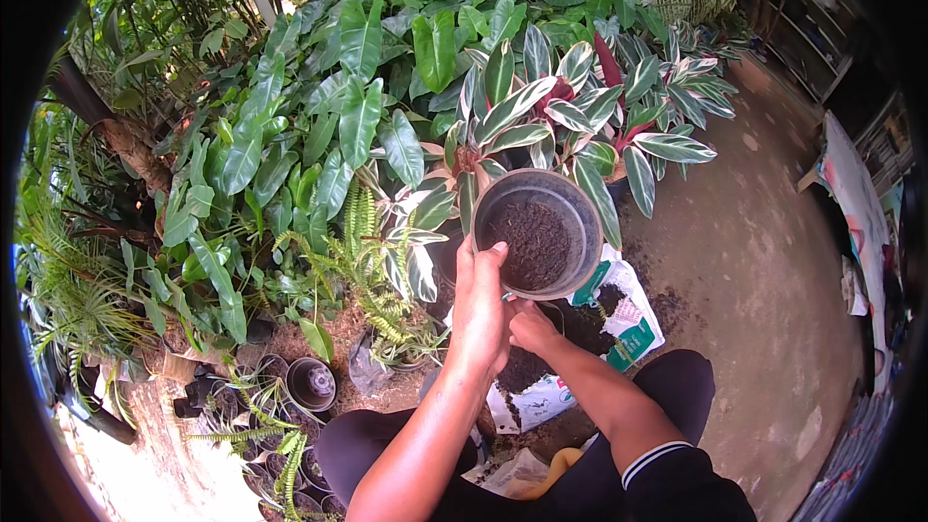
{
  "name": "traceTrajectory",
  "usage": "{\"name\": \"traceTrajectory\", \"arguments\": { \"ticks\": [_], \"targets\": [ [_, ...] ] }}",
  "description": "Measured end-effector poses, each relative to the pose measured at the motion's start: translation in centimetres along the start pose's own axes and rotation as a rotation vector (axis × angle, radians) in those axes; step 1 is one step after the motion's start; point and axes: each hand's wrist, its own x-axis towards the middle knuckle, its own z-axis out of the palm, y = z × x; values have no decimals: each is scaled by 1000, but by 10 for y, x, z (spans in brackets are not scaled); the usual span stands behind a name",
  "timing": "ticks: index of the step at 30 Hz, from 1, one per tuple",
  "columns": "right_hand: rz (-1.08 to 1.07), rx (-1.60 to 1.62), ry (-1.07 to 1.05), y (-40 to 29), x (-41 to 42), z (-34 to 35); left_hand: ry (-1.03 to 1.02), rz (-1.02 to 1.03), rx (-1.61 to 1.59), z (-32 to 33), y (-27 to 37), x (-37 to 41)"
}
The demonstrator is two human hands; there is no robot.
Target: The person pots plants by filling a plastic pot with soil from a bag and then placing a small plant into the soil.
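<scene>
My left hand (480, 297) grips a dark plastic plant pot (591, 232) by its left side, with the thumb over the rim. The pot is tipped towards me and shows dark potting soil (533, 243) in its bottom part. Just below the pot, my right hand (535, 328) is close to my left hand, its fingers curled and partly hidden behind it. Whether those fingers hold anything cannot be seen. Under both hands lies a cut-open white and green plastic sack (533, 409) with loose dark soil (518, 371) on it.
Variegated plants (515, 116) with red leaf undersides stand right beyond the pot. Broad-leaved green plants (355, 116) fill the far left. An empty pot (312, 384) and several small pots (272, 442) sit at left. Concrete floor (747, 268) stretches to the right.
</scene>
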Motion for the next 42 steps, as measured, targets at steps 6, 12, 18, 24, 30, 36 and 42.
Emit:
{"name": "traceTrajectory", "arguments": {
  "ticks": [6, 12, 18, 24, 30, 36, 42],
  "targets": [
    [-159, -106, -88, -1, -33, -20, -16, -2, 21, -1, -2, 2],
    [74, -10, -234, 34, -61, -20, -96, -67, 42, 9, -8, -1],
    [568, 302, 68, 64, -96, -50, -76, -84, 7, 24, -10, -12],
    [696, 387, 404, 73, -139, -75, -92, -70, 25, 43, -13, -21],
    [676, 240, 418, 53, -161, -95, -139, -89, 17, 42, -22, -19],
    [719, 287, 539, 35, -175, -107, -118, -72, 19, 45, -20, -32],
    [667, 280, 589, 34, -180, -114, -117, -36, 44, 38, -15, -34]
  ]
}}
